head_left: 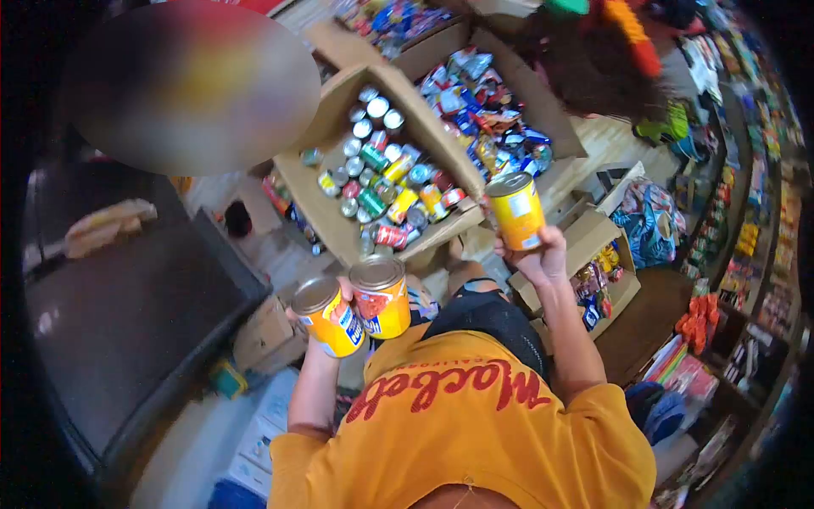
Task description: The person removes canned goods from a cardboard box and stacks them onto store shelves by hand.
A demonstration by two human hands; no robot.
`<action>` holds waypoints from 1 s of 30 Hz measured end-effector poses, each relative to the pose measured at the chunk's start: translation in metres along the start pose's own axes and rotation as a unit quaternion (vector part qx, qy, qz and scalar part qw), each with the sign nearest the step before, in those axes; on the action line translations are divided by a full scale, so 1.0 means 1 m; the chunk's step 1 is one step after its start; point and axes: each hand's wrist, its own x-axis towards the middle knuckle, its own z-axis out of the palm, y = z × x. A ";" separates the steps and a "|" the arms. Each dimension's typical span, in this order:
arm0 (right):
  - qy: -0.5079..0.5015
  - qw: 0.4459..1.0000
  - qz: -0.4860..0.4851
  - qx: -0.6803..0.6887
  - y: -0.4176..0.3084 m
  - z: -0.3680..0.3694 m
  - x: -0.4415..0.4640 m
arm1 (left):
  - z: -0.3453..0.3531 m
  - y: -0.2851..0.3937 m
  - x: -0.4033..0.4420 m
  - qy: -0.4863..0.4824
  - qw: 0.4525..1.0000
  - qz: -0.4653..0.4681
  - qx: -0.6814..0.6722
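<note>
My left hand is closed around two large yellow tin cans. One can sits at its left and the other can is pressed beside it, with a red food picture on its label. Most of the palm is hidden behind them. On the right, my right hand grips a third yellow can near its base, raised and slightly tilted. Beyond both hands stands an open cardboard box with many smaller cans lying jumbled inside.
Another cardboard box full of shiny packets adjoins the can box. A smaller carton with packets stands near my right arm. A dark flat surface lies at left. Stocked shelves line the right side. A person is at the top right.
</note>
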 end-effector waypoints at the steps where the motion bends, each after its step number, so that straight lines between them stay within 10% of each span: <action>1: 0.009 0.999 -0.035 -0.031 -0.011 0.008 -0.009 | 0.010 -0.002 0.004 -0.008 1.000 -0.013 0.000; 13: -0.341 0.881 -0.079 0.317 -0.170 -0.099 -0.057 | 0.165 -0.097 0.140 -0.175 0.975 -0.131 0.038; 21: -0.085 0.937 -0.142 0.307 -0.324 -0.203 -0.117 | 0.320 -0.244 0.261 -0.151 0.971 -0.186 -0.018; 30: -0.091 0.886 -0.375 0.256 -0.374 -0.302 -0.211 | 0.444 -0.378 0.372 -0.281 0.885 -0.371 -0.011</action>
